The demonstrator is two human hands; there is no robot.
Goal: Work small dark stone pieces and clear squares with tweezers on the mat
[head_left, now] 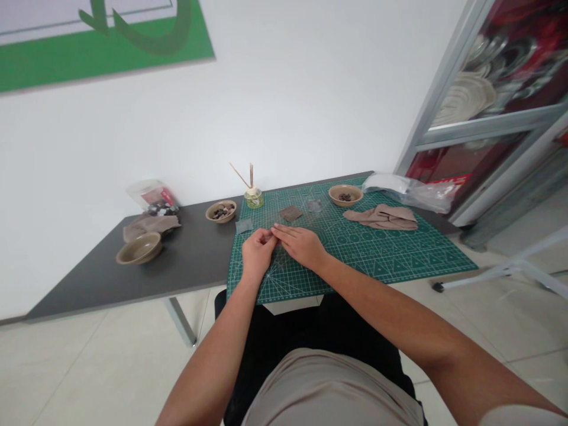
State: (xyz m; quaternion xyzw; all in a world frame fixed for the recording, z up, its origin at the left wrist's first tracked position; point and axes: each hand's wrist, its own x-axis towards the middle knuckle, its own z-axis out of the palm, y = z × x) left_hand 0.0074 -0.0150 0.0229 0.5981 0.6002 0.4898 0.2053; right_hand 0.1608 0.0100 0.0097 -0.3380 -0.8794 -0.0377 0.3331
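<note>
Over the near left part of the green cutting mat point(364, 251), my left hand point(257, 253) and my right hand point(305, 245) meet at the fingertips. My left fingers are curled in a pinch, and a small thing partly shows inside them, too hidden to name. The right fingers lie pressed together against the left fingertips. Just beyond the hands lie a small clear plastic piece point(244, 226), a brown square piece point(291, 213) and another clear square point(315, 205). Two bowls hold small dark pieces: one bowl point(221, 219) at left, another bowl point(345, 202) at right.
A reed diffuser point(254, 199) stands near the wall. A brown cloth point(384, 217) and a plastic bag point(412, 190) lie at right. On the grey table point(195, 260) at left are a tilted bowl point(139, 248), crumpled cloth point(153, 226) and a clear bag point(155, 198) of pieces.
</note>
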